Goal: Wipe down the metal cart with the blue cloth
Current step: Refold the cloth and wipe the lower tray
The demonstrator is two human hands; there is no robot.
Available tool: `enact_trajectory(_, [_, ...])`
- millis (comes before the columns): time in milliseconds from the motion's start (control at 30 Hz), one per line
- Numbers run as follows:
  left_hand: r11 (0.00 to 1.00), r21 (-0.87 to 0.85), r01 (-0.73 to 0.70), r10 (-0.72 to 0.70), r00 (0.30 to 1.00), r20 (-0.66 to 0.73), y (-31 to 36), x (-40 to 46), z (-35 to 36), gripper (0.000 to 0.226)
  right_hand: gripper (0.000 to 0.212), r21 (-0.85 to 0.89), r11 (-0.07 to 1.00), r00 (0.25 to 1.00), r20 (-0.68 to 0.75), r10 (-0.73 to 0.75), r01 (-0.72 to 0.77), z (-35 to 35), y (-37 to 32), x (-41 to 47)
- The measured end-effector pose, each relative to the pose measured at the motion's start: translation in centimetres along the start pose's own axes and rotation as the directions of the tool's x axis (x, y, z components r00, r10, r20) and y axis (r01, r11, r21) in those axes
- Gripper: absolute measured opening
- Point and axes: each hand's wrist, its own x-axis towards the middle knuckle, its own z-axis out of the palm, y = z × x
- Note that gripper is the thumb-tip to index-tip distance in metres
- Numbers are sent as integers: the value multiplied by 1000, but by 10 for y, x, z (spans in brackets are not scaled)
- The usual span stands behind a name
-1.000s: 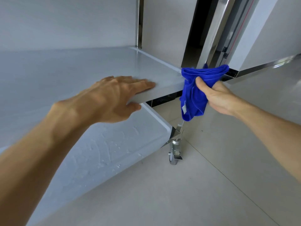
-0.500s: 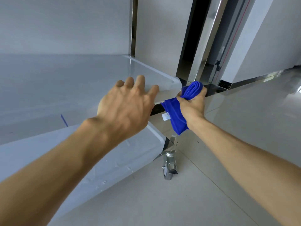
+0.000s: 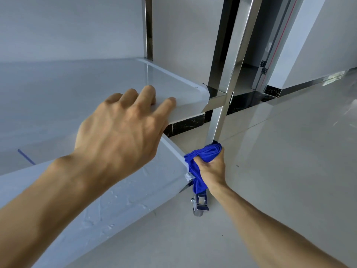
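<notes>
- Right hand (image 3: 211,167) is wrapped around the blue cloth (image 3: 201,157), fingers curled, cloth bunched in the fist.
- Cloth is pressed against the near-right corner post (image 3: 216,124) of the metal cart (image 3: 96,84), low on the post, right at the corner of the lower shelf (image 3: 135,190).
- A tail of the cloth is seen hanging down below the fist, past the shelf corner toward the caster (image 3: 200,205).
- Left hand (image 3: 119,132) is laid on the near edge of the middle shelf (image 3: 170,82), fingers spread and fairly straight, fingertips touching the shelf top; nothing is held in it.
- Thumb of the left hand is hidden below the shelf edge, so its contact can't be told.
- Post is polished, mirror-like; it runs up from the cloth through the middle shelf corner and out the top of frame.
- A second upright (image 3: 147,28) is seen at the far corner of the middle shelf.
- Lower shelf surface is marked with water droplets and wet streaks on its near part.
- Caster sits directly under the gripped corner, on the floor (image 3: 289,171), which is light grey tile.
- A short blue line (image 3: 26,156) is visible at the left, at the edge of the middle shelf; what it is can't be told.
- Dark marbled skirting (image 3: 185,125) runs along the wall base behind the cart.
</notes>
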Motion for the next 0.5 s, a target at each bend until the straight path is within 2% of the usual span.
enact_trajectory(167, [1000, -14, -20, 20, 999, -33, -1, -1, 3, 34, 44, 155, 977, 980, -159, -121, 146, 11, -65, 24])
enact_trajectory(267, [1000, -5, -15, 15, 999, -35, -2, -3, 3, 34, 48, 118, 967, 954, -227, -196, 226, 10, -96, 37])
enact_trajectory(367, [1000, -14, -10, 10, 999, -31, -3, -4, 2, 35, 49, 70, 973, 967, -144, -209, 220, 5, -84, 31])
enact_trajectory(433, [1000, 6, -16, 16, 999, -42, -2, -4, 2, 37, 46, 49, 990, 991, -28, -129, 130, 0, -55, 19])
enact_trajectory(500, [999, 32, -9, 10, 999, -34, 0, -5, 1, 38, 41, -47, 999, 992, 128, 11, -5, -9, -27, 5])
